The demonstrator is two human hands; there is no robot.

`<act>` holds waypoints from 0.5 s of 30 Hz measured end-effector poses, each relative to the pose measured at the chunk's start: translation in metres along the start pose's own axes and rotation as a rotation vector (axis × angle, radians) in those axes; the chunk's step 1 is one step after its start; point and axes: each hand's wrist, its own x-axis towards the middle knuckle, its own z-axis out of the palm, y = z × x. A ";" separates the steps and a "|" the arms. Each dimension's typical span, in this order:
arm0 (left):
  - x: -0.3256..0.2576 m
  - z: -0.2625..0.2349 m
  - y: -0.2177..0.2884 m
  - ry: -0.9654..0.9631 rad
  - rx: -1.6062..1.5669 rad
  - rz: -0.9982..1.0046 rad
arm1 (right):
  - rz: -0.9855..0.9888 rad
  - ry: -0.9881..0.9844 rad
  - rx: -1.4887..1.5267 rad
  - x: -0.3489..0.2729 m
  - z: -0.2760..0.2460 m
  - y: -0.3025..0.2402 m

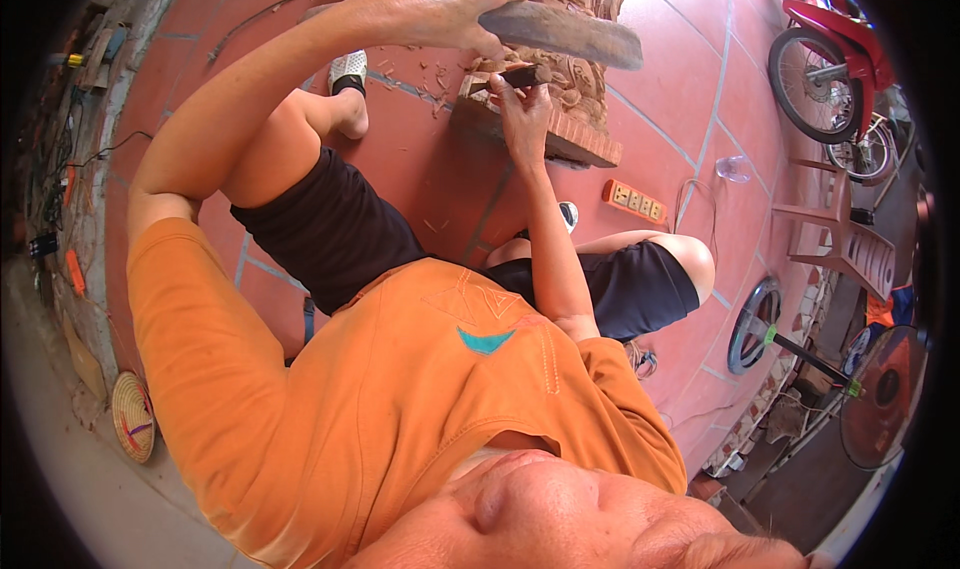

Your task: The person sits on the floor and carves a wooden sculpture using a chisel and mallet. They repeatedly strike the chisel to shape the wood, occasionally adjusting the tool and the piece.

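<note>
A carved brown wood block [583, 109] stands on the tiled floor in front of me, its surface cut into deep relief. My left hand [435, 9] is closed round one end of a flat wooden mallet [575, 35], which reaches across in front of the carving. Just below it, my right hand [524, 119] grips a chisel [524, 76] with a dark shaft, held against the near part of the block. The chisel's cutting edge is too small to make out. Wood chips [425, 81] lie scattered left of the block.
An orange power strip [635, 201] with a cable lies right of the block, near a clear plastic cup [733, 169]. Further right are a red motorbike [840, 59], a plastic chair [845, 234] and a standing fan [880, 394]. A woven hat [133, 417] rests at the left wall.
</note>
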 end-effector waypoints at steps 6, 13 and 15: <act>-0.003 -0.002 0.019 0.009 -0.080 0.038 | -0.028 0.063 -0.059 0.001 -0.001 0.004; -0.010 0.046 -0.011 0.102 0.216 0.103 | -0.147 0.044 -0.298 0.004 0.001 0.013; -0.006 0.040 -0.005 0.064 0.206 0.066 | -0.101 0.067 -0.263 0.004 0.001 0.011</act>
